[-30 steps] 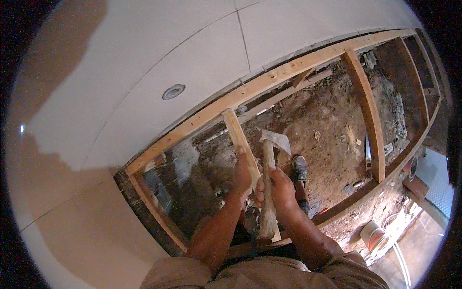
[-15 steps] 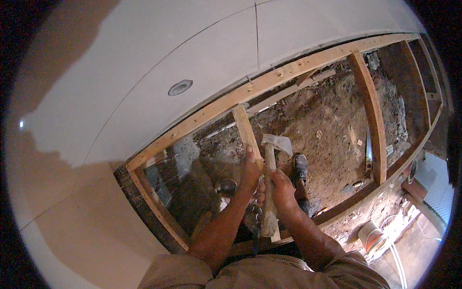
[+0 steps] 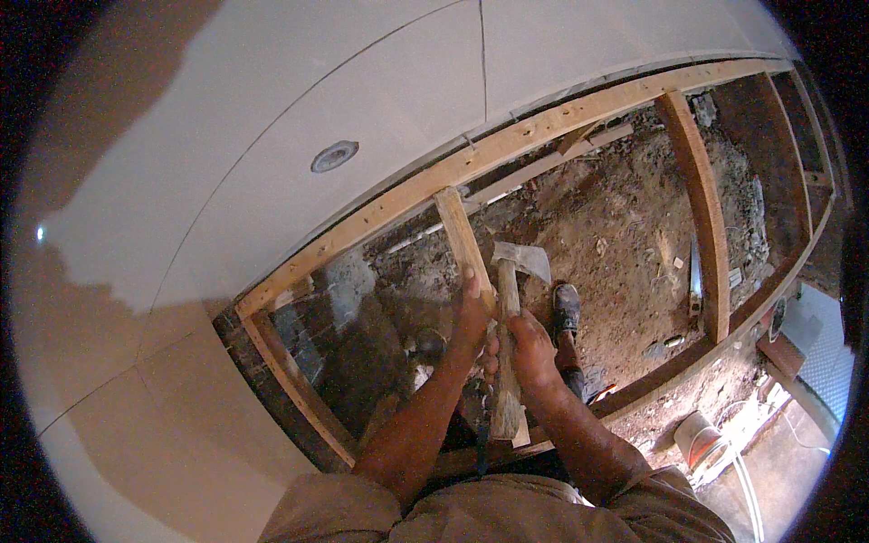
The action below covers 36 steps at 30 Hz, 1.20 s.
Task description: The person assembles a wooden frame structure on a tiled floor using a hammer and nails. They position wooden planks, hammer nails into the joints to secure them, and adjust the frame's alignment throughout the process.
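Observation:
My right hand (image 3: 532, 351) is closed around the wooden handle of a hatchet (image 3: 509, 294). Its grey metal head points away from me, with the blade toward the right. Just left of it, my left hand (image 3: 472, 317) grips a short wooden crosspiece (image 3: 458, 226), thumb lying along the top. The crosspiece's far end meets the long timber beam (image 3: 507, 145) beside the pale wall panel. Its near part passes beneath my hands and the hatchet handle, so most of it is hidden there.
Another crosspiece (image 3: 697, 208) spans the frame to the right. Rough soil (image 3: 615, 262) lies below, where a shoe (image 3: 566, 308) rests. A spirit-level-like tool (image 3: 695, 281) leans near that crosspiece. A bucket (image 3: 699, 439) stands at lower right. A round fitting (image 3: 335, 157) sits in the wall panel.
The view has shifted very slightly. Both hands keep their holds on the crosspiece and the hatchet, which has hardly moved.

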Each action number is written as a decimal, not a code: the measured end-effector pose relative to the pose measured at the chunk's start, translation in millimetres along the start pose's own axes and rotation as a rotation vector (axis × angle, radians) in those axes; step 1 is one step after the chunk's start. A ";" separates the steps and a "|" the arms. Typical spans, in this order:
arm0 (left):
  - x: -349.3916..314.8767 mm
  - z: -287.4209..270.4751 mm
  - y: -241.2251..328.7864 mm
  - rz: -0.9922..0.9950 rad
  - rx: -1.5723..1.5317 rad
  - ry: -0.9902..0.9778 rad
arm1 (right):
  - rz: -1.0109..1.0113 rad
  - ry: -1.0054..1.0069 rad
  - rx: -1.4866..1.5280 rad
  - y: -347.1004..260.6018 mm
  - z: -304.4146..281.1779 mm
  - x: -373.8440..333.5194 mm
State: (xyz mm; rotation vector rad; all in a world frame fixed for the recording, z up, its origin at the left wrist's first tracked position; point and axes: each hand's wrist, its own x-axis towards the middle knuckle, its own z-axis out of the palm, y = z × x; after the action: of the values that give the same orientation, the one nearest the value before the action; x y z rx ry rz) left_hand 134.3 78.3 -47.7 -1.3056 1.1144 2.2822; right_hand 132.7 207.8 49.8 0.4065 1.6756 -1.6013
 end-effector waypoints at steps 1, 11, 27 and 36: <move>-11.4 11.2 11.3 0.003 0.007 0.026 | 0.012 0.000 -0.020 1.8 -0.6 0.5; -2.2 1.0 3.7 0.152 0.152 0.089 | 0.207 0.040 0.209 -30.3 9.2 -6.4; 1.5 -15.8 4.9 -0.030 -0.084 0.077 | -0.129 0.050 0.217 -25.6 29.9 25.1; -20.5 -6.7 21.4 0.228 0.170 0.057 | 0.106 0.259 0.799 -77.1 35.9 -10.3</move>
State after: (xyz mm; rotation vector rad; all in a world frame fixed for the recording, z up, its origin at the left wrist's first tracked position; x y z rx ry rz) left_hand 137.3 61.8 -22.5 -1.2408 1.5110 2.2554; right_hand 97.0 164.2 114.4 1.1151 1.0847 -2.1586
